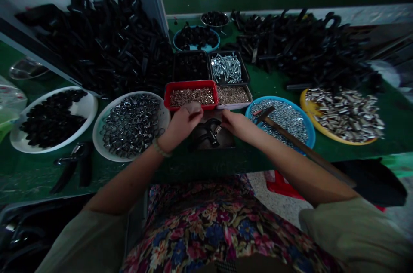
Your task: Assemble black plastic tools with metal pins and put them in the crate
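Note:
Between my hands, a black hand-grip part (209, 133) with a small metallic piece lies on a dark flat plate (222, 145). My left hand (186, 123) is just above and left of it, at the front edge of the red tray (190, 108). Its fingertips are pinched together, and whatever they hold cannot be made out. My right hand (237, 124) is at the part's right side, close to the metallic piece. Its fingers are curled inward, and their tips are partly hidden. The red tray contains small coppery rivets or pins.
A hammer (290, 137) rests across a blue basin (312, 131) of small metal pieces. Basins of springs (132, 122), black caps (54, 118) and metal cylinders (348, 114) flank me. An assembled hand grip (77, 163) lies left. Black handles (122, 45) are heaped behind; screws (226, 68) fill a tray.

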### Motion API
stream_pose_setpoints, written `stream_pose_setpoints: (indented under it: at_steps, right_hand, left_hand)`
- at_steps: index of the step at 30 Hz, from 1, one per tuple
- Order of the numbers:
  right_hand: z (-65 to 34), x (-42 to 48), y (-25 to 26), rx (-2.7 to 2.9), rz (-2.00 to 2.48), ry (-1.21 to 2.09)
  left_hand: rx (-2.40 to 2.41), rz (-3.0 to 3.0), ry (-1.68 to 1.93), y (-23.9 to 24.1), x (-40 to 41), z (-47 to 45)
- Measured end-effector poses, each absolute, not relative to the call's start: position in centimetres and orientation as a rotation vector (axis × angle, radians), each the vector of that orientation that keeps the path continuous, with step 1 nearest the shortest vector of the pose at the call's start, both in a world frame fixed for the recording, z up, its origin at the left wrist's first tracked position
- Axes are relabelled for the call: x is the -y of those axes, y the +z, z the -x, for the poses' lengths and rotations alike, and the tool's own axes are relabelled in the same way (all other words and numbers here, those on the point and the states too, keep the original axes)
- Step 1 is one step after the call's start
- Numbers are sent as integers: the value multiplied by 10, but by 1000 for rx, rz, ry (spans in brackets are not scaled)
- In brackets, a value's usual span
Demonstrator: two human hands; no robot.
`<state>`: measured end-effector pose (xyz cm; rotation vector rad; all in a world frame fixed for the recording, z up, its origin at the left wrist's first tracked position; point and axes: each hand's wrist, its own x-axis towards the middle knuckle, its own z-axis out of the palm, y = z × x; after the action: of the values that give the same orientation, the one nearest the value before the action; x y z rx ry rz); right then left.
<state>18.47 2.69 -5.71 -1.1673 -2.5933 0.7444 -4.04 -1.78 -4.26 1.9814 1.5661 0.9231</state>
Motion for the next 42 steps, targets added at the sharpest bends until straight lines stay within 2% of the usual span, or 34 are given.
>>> stream_pose_setpoints:
  at_steps: [6,14,18,29,32,36,39,42]
  right_hand:
    - [-169,-20,-46,2939,979,384]
    - [-183,-20,-64,2520,1218,679]
    - [-188,-16,-70,2450,1195,690]
    - [-197,0,-76,2698,989,323]
    - [-244,-3,-69,2570,1218,127]
    - [-319,-9,-68,2462,1922,-190]
    - [-334,-3,-69,2567,2013,-114]
    - [-305,19,-58,2444,1921,117]
  left_hand:
    - [-1575,-1874,897,-75,56,30]
    - [-1598,-1964,853,-80,37,29]
    - [-1543,-2011,810,-78,36,30]
    - [-1486,-2590,460,-76,41,27]
    - [-1437,-2538,492,-73,50,32]
    - [-1408,-2447,531,-71,60,41]
    - [-1445,-2411,525,-75,63,43]
    - [-1454,-2385,510,-79,62,42]
